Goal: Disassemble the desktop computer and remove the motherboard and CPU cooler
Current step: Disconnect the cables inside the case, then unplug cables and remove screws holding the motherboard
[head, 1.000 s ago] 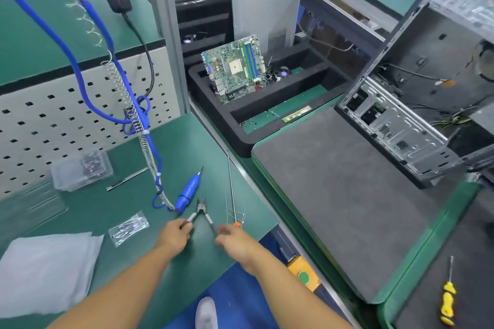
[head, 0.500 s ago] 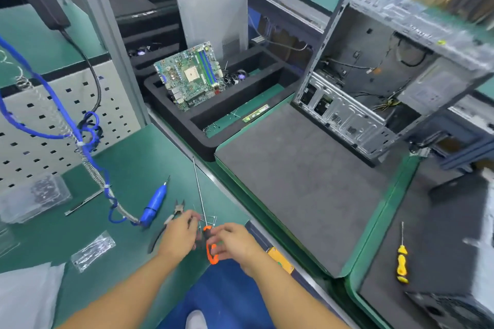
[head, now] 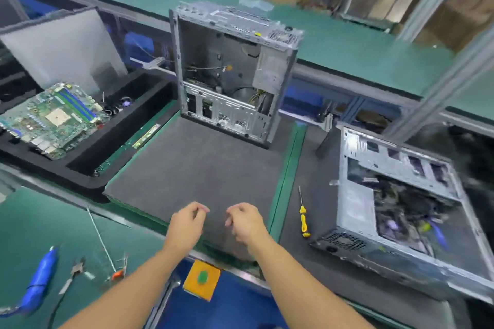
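**Motherboard (head: 53,120) in the foam tray, both hands free**

Green and out of its case, the motherboard rests in the left part of a black foam tray (head: 88,176), just left of the grey mat (head: 192,168). A grey side panel (head: 64,48) stands behind it. At the mat's far edge a desktop case (head: 230,75) stands upright, its open side facing the camera, with loose cables inside. The left hand (head: 187,224) and right hand (head: 247,222) hover side by side over the mat's near edge. Their fingers are loosely curled, holding nothing and touching nothing. A yellow screwdriver (head: 303,219) lies just right of the mat. Beyond it a second case (head: 401,208) lies flat with parts inside, too blurred to name. On the green bench at left lie a blue tool (head: 40,278) and pliers (head: 74,272).
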Motion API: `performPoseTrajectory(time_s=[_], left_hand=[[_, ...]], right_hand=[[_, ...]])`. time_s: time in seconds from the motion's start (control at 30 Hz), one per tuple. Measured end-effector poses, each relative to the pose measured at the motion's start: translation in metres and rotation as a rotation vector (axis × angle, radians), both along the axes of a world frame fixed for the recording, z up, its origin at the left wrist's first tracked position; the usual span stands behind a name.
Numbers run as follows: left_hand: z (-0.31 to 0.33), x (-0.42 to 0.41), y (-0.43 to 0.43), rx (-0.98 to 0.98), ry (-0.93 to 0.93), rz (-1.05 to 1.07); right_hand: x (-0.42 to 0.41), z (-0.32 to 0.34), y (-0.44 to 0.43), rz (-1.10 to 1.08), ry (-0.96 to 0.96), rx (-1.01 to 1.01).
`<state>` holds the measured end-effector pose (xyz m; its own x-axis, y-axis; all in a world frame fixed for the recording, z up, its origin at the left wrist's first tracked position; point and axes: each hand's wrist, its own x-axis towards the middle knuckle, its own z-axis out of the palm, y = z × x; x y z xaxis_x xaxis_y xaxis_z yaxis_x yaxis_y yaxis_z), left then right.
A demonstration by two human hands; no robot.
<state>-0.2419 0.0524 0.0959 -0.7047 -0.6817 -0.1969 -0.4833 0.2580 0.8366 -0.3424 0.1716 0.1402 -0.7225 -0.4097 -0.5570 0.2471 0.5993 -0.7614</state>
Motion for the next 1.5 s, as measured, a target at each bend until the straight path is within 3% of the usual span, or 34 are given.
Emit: performPoseTrajectory(time_s=[0.2, 0.47, 0.63, 0.8, 1.03, 1.2, 1.33, 1.5], left_hand=[[0.002, -0.062, 0.049, 0.044, -0.019, -0.137], [0.0, -0.115, 0.097, 0.101, -0.043, -0.159], [0.001, -0.135, 0.109, 0.088, -0.018, -0.144], [-0.005, -0.142, 0.113, 0.086, 0.0, -0.126], [-0.014, -0.153, 0.115, 0.083, -0.002, -0.045], [-0.015, -0.158, 0.121, 0.157, -0.193, -0.188], [-0.01, -0.158, 0.124, 0.122, -0.236, -0.281], [0.021, -0.171, 0.122, 0.132, -0.115, -0.248]], right_hand=[[-0.07, -0.004, 0.066, 0.035, 0.324, 0.378], [-0.095, -0.033, 0.105, 0.328, 0.214, 0.668], [-0.105, -0.044, 0.105, 0.314, 0.216, 0.603], [-0.108, -0.047, 0.108, 0.541, 0.219, 0.658], [-0.115, -0.02, 0.108, 0.737, 0.371, 0.669], [-0.112, -0.034, 0.106, 0.886, 0.356, 0.835], [-0.109, -0.028, 0.1, 0.689, 0.257, 0.888], [-0.113, 0.008, 0.1, 0.743, 0.348, 0.833]])
